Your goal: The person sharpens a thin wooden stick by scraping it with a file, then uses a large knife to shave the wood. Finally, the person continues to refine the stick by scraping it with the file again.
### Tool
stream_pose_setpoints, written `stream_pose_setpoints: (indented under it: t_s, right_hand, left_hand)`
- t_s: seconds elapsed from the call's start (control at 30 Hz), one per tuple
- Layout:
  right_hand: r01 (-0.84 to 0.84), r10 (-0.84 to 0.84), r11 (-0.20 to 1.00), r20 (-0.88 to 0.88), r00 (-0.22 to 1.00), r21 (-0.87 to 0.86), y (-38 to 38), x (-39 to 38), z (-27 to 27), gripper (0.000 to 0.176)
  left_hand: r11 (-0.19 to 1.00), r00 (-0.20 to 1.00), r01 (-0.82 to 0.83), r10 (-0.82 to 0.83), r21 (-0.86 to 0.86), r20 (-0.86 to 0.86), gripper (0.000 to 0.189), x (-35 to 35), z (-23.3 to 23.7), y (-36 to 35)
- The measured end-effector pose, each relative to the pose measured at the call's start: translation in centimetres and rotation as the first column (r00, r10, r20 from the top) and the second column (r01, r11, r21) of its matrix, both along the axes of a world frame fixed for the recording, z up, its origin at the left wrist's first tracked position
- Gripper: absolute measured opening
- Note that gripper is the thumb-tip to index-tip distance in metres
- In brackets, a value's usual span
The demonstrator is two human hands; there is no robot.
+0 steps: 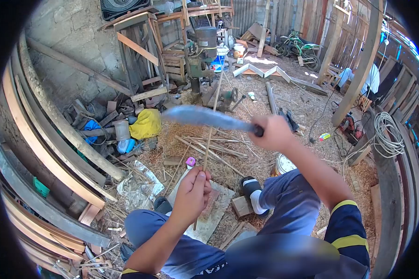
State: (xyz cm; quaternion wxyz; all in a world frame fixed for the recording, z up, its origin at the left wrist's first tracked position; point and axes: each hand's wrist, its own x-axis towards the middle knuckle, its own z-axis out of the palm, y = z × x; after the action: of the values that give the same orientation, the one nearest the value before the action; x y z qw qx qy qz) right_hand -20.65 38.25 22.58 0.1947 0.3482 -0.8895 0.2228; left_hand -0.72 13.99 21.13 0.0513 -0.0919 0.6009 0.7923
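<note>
My left hand point(193, 191) is closed around a long thin wooden stick point(212, 125), which rises away from me and pokes out a little below the fist. In my right hand point(273, 133) is the dark handle of a machete point(205, 116), its wide blade pointing left and blurred by motion. The blade overlaps the stick in this view, well above my left fist. Beneath my left hand a flat board point(223, 197) lies on the ground between my feet. Just beyond that hand sits a small pink tape measure point(191, 161).
Thin wood strips point(219, 148) lie on the shaving-covered floor ahead. A yellow cloth point(145, 123) rests on scraps to the left, beside long curved planks point(56, 135). A drill press point(205, 51) stands farther back. At right are a post point(362, 65) and a coiled cable point(388, 135).
</note>
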Motion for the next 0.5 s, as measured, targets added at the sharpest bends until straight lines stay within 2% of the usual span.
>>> stream_pose_setpoints:
  t_s: [0.07,0.17,0.27,0.3,0.33,0.4,0.5]
  right_hand:
    - [-0.097,0.103,0.988,-0.043,0.994,0.120,-1.3,1.8,0.6,0.019]
    - [-0.114,0.133,0.958,-0.056,0.990,0.263,-2.2,2.3,0.4,0.019]
    - [-0.063,0.080,0.986,-0.106,0.991,0.155,-0.4,-0.5,-0.3,0.020]
    - [0.007,-0.003,0.997,-0.055,0.998,0.070,0.5,-1.8,-0.2,0.022]
    - [0.149,-0.149,0.989,0.010,0.989,0.018,1.4,-3.5,-0.4,0.025]
    - [0.430,-0.418,0.901,0.152,0.896,-0.057,3.1,-5.8,-0.7,0.031]
    - [0.482,-0.443,0.872,0.293,0.847,-0.077,4.4,-5.2,-1.3,0.035]
  left_hand:
    - [1.000,1.000,-0.003,0.003,-0.003,-0.008,0.019,-0.4,0.0,0.4]
    - [1.000,0.998,0.007,-0.008,-0.017,-0.068,0.019,-0.6,-0.2,0.7]
    - [0.998,0.995,-0.012,0.005,-0.066,-0.098,0.019,-0.1,-0.4,0.8]
    - [0.999,0.998,0.008,-0.011,-0.054,-0.061,0.019,0.1,-0.4,0.6]
    - [0.999,0.999,0.028,-0.029,-0.038,-0.026,0.019,0.3,-0.3,0.4]
    - [0.998,0.998,0.060,-0.060,-0.024,0.011,0.020,0.9,-0.4,0.4]
    - [0.997,0.997,0.076,-0.076,0.009,0.026,0.022,0.8,-0.5,0.1]
